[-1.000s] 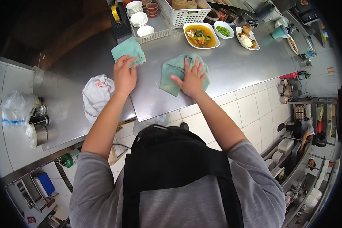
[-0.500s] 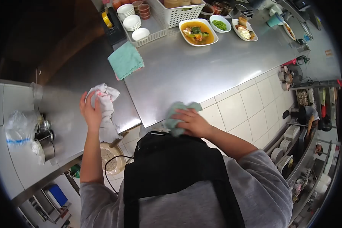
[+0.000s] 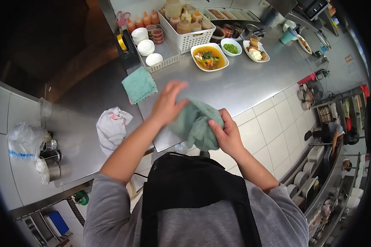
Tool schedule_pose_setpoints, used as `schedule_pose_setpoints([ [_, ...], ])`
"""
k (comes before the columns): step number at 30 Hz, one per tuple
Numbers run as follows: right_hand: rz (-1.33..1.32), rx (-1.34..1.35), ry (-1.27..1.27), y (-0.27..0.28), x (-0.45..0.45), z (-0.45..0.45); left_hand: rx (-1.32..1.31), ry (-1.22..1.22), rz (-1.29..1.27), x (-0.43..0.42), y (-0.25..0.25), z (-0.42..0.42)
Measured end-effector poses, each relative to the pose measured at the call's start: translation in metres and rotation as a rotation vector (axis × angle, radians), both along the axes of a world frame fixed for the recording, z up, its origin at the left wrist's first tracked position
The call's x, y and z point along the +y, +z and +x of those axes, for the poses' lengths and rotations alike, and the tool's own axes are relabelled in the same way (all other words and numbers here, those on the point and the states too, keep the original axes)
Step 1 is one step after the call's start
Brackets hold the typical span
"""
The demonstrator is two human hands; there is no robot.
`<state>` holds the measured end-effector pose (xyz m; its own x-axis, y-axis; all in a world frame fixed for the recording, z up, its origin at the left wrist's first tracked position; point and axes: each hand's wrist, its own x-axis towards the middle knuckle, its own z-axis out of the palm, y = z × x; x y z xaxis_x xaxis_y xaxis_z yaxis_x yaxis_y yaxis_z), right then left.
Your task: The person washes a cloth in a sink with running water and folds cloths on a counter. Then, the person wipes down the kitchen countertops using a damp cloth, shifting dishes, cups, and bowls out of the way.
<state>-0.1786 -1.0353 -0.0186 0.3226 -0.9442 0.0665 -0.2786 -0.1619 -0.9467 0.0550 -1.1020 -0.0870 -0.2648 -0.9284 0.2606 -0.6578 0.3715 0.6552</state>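
A green cloth hangs bunched above the front edge of the steel counter. My right hand grips its right side, thumb on top. My left hand is beside the cloth's left side, slightly blurred, with fingers stretched out and thumb apart; whether it touches the cloth I cannot tell. A crumpled white cloth with pink marks lies on the counter left of my left forearm. Beyond my left hand is a folded teal cloth.
Along the back stand a soup bowl, a bowl of chopped greens, a plate of food and a white basket of sauce bottles. Small white dishes sit in a tray. Bagged containers stand at left.
My left hand has let go of the white cloth and moved right to the green cloth. My right hand has lifted the green cloth and moved slightly right.
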Motion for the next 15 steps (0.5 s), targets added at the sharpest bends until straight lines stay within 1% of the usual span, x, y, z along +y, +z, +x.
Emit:
schedule_pose_setpoints([
  [1, 0.077, -0.025, -0.036, -0.001, 0.003, -0.002, -0.174, 0.174, -0.130, -0.027, -0.007, 0.007],
  [2, 0.136, 0.015, -0.011, -0.002, 0.007, -0.006, -0.343, 0.259, -0.146, -0.045, -0.006, 0.014],
  [3, 0.124, 0.014, -0.003, -0.005, 0.012, -0.009, -0.512, 0.345, -0.161, -0.061, -0.005, 0.020],
  [4, 0.216, -0.074, -0.007, -0.008, 0.017, -0.011, -0.512, 0.356, -0.171, -0.075, -0.012, 0.031],
  [5, 0.308, -0.160, -0.012, -0.009, 0.020, -0.014, -0.606, 0.348, -0.075, -0.087, -0.019, 0.046],
  [6, 0.485, -0.255, 0.019, -0.006, 0.023, -0.023, -0.698, 0.338, 0.024, -0.097, -0.025, 0.059],
  [7, 0.478, -0.253, 0.024, -0.002, 0.026, -0.032, -0.696, 0.345, 0.018, -0.104, -0.026, 0.066],
  [9, 0.790, -0.471, -0.023, 0.004, 0.035, -0.048, -0.813, 0.305, 0.003, -0.110, -0.031, 0.080],
  [10, 0.799, -0.495, 0.045, 0.003, 0.040, -0.058, -0.851, 0.303, -0.016, -0.110, -0.030, 0.084],
  [14, 0.728, -0.438, 0.069, -0.003, 0.057, -0.078, -0.878, 0.298, 0.066, -0.107, -0.019, 0.078],
  [15, 0.638, -0.329, 0.118, -0.003, 0.057, -0.082, -0.882, 0.284, 0.056, -0.105, -0.011, 0.070],
])
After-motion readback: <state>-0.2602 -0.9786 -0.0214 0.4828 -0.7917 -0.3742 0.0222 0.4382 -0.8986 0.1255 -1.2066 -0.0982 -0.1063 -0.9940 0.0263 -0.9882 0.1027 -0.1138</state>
